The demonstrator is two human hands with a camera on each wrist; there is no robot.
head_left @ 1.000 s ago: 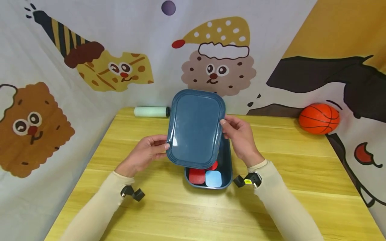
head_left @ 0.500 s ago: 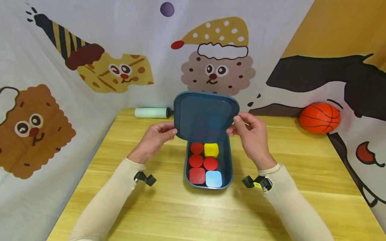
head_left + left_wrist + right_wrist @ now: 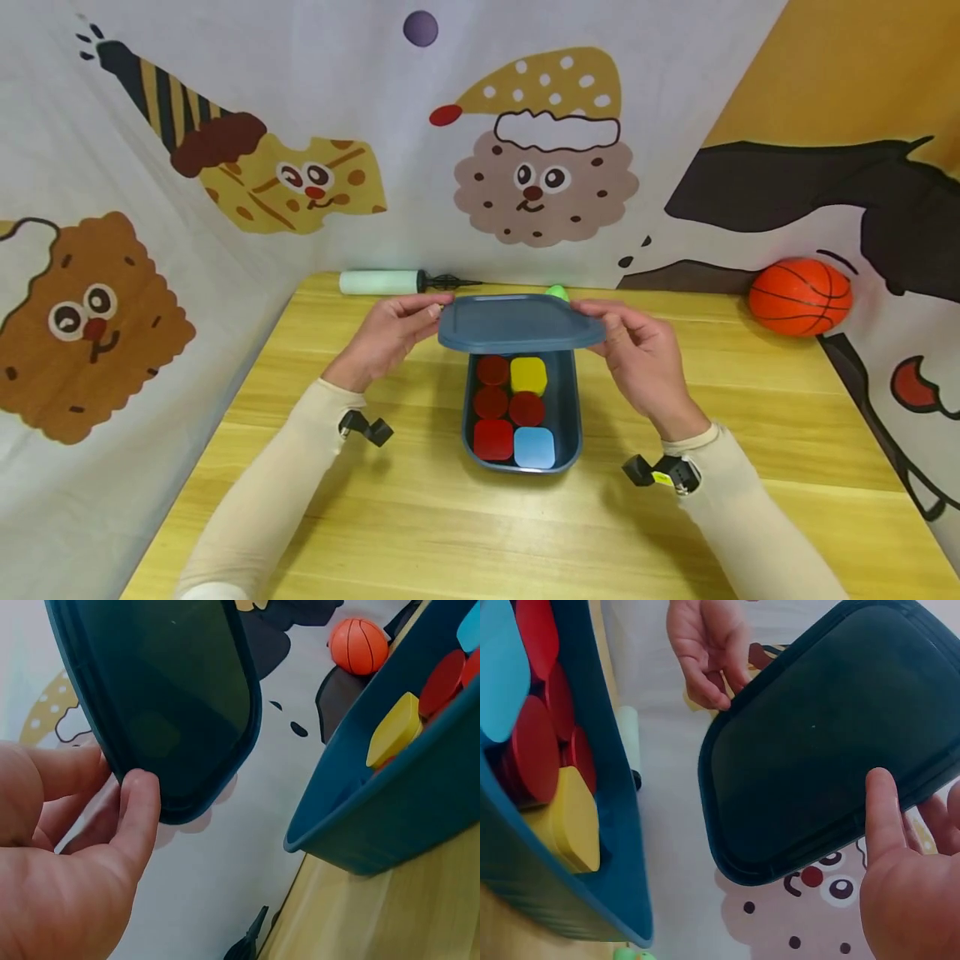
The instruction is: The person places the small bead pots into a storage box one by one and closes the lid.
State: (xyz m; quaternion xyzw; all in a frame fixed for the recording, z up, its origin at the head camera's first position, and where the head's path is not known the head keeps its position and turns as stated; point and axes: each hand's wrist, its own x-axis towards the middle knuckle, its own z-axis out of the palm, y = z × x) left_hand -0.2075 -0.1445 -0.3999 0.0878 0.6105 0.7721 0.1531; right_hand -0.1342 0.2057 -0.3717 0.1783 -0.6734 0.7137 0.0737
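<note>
A dark blue rectangular lid (image 3: 521, 323) hangs over the far end of a matching blue box (image 3: 566, 417), tilted and clear of its rim. My left hand (image 3: 393, 337) pinches the lid's left edge between thumb and fingers. At the opposite edge, my right hand (image 3: 637, 358) grips with the thumb on one face and fingers on the other. Inside the box lie several red pieces, both round (image 3: 527, 409) and square (image 3: 493, 439), plus a yellow piece (image 3: 528, 375) and a light blue one (image 3: 534, 448). The lid hides the box's far end in the head view.
Behind the lid, a pale green hand pump (image 3: 382, 282) with a black nozzle lies along the table's back edge. A small green object (image 3: 557, 292) peeks out beside it. An orange toy basketball (image 3: 801, 297) sits at the back right, against the printed cloth backdrop (image 3: 420, 167).
The lid has swung from nearly upright to almost flat and turned crosswise, uncovering more of the box's contents. Both hands have shifted with it, the right one farther right.
</note>
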